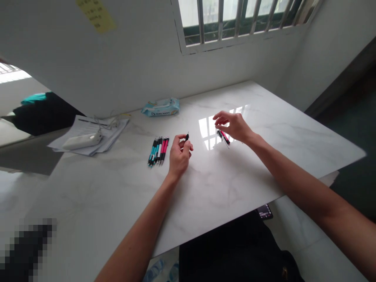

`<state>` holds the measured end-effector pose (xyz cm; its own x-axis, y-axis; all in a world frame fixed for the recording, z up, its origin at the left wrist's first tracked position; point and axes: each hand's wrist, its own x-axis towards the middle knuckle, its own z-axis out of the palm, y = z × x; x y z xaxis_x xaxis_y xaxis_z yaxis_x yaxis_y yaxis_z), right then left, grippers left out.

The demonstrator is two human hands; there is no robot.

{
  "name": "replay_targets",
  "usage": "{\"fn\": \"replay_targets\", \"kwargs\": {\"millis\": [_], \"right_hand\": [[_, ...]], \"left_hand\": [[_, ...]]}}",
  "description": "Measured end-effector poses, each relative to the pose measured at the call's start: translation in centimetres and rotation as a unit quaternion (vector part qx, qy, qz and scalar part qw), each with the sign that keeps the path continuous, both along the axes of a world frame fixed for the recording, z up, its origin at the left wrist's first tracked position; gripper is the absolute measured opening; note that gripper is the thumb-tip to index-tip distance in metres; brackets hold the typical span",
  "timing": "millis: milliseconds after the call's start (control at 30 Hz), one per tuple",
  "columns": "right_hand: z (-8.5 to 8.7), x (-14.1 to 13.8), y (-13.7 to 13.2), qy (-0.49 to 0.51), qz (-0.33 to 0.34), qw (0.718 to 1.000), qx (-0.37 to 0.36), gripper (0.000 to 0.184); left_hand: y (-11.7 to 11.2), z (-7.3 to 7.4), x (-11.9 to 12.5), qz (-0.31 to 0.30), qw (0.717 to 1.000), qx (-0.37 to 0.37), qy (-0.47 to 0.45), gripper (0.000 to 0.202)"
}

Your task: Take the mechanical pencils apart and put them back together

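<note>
At the centre of the frame, the left hand (179, 153) is curled shut, pinching a small black pen part (187, 136) upright between thumb and fingertips. Right of centre, the right hand (233, 126) hovers half-open over a pink and black pen (224, 137) lying on the glossy white worktop (235, 180); whether it touches is unclear. Both pieces look light, stiff and slick, best pinched mid-barrel. A row of teal and pink pens (158, 150) lies just left.

Both forearms extending forward, hands apart.
Left hand (179, 153) is curling upright, fingers (184, 138) pinching closed; right hand (235, 127) is hovering palm-down, fingers (221, 116) loosely bent.
</note>
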<state>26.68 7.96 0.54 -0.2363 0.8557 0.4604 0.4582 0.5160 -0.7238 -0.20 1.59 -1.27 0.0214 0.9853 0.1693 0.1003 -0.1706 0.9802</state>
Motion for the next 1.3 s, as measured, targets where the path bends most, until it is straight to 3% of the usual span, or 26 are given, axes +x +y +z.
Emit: {"fn": "replay_targets", "kwargs": {"millis": [167,400,567,733,867,1033,1167,1300], "right_hand": [[-0.6,-4.2,1.0,-0.216,0.063,0.974,0.013,0.038],[-1.9,-5.6,3.4,-0.271,0.084,0.958,-0.044,0.032],[-1.4,-5.2,3.4,-0.247,0.094,0.965,-0.009,0.024],[0.6,-5.2,0.3,-0.071,0.07,0.995,-0.029,0.009],[0.9,-4.8,-2.6,-0.003,0.091,0.993,-0.069,0.019],[0.2,-5.1,-3.6,-0.023,0.156,0.982,-0.109,0.044],[0.0,-6.3,-3.9,-0.003,0.138,0.984,-0.113,0.068],[0.2,-7.1,-4.2,0.037,0.103,0.988,-0.11,0.073]], "left_hand": [[-0.3,-0.2,0.2,-0.01,1.0,-0.002,0.024,0.03],[0.1,-0.6,-0.6,-0.008,1.0,0.002,0.021,0.027],[0.2,-1.0,-0.8,-0.004,1.0,0.009,0.027,0.026],[0.1,-0.8,-0.9,-0.011,0.997,0.048,0.061,0.036],[-0.3,-0.4,-0.7,-0.013,0.995,0.062,0.071,0.04],[-1.2,0.5,0.1,0.012,0.987,0.08,0.139,0.027],[-2.3,1.4,0.6,-0.023,0.966,0.107,0.236,0.025],[-2.8,1.4,1.1,-0.039,0.956,0.121,0.264,0.027]]}}
